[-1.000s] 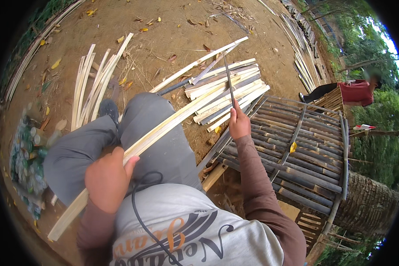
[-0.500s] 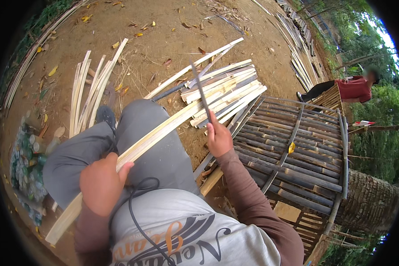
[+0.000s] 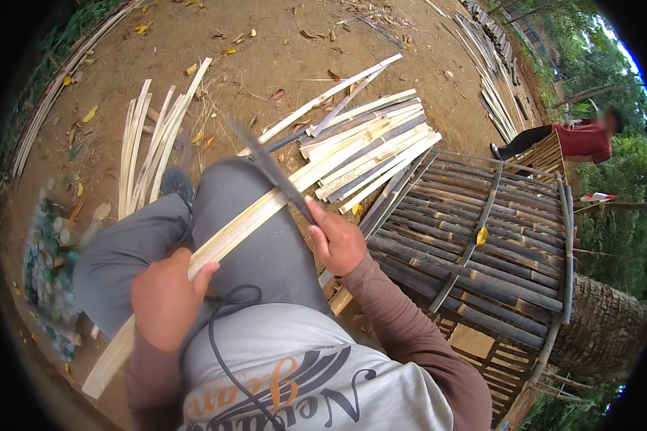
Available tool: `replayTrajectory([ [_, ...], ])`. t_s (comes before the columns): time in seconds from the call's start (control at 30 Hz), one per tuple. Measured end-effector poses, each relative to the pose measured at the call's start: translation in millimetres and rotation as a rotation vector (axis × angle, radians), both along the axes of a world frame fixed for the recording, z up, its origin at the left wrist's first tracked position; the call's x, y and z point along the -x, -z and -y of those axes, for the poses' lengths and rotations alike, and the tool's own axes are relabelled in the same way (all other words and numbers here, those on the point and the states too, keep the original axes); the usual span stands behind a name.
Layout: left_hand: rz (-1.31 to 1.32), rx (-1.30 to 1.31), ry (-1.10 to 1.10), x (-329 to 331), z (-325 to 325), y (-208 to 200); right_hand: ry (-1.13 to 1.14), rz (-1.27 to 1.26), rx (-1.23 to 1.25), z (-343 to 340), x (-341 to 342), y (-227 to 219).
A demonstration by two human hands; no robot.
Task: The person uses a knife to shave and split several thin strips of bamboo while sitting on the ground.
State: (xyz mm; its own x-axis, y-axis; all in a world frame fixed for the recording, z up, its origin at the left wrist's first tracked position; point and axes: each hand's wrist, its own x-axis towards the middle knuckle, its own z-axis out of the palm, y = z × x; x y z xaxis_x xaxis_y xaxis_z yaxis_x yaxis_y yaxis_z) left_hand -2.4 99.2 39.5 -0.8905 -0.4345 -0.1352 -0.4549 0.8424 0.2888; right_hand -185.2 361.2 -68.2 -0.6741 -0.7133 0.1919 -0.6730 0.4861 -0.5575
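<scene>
My left hand (image 3: 164,296) is closed around a long pale split bamboo strip (image 3: 239,228), its thumb on the upper face. The strip slants across my raised grey-trousered knee, one end low at the left and the other over a stack of strips. In my right hand (image 3: 339,241) is the handle of a long-bladed knife (image 3: 272,171), gripped in closed fingers. Its dark blade lies across the strip just beyond my knee and points up and left, slightly blurred. Whether the edge touches the wood I cannot tell.
Stacked split bamboo (image 3: 402,133) lies ahead; another strip bundle (image 3: 140,158) lies left. A bamboo-slat bench (image 3: 474,244) stands at my right, near a tree trunk (image 3: 604,330). Bottles (image 3: 50,269) are heaped at left. Farther right is a person in a red top (image 3: 582,141).
The knife and my right hand have moved left and nearer along the strip, and the blade has tipped farther left. My left hand keeps its hold in nearly the same place.
</scene>
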Motion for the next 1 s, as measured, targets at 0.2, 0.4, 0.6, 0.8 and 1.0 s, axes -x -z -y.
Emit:
replayTrajectory([
  [0.2,0.008,-0.022,-0.011,-2.2,-5.0,-1.9,0.467,0.038,-0.168,-49.9,73.6,33.1],
  [0.4,-0.153,-0.125,0.086,1.0,0.8,-7.8,0.297,0.163,0.06,-7.3,25.6,7.7],
  [0.6,-0.115,0.088,0.261,-13.1,0.8,-2.4,0.006,0.098,-0.031,19.5,-33.5,-29.4],
  [0.8,-0.114,0.083,0.271,-13.1,2.8,2.4,-0.158,-0.052,-0.09,7.4,-47.3,-44.9],
  [1.0,-0.111,-0.028,0.247,-11.9,4.4,6.2,0.136,-0.096,0.011,-29.5,17.7,-1.9],
])
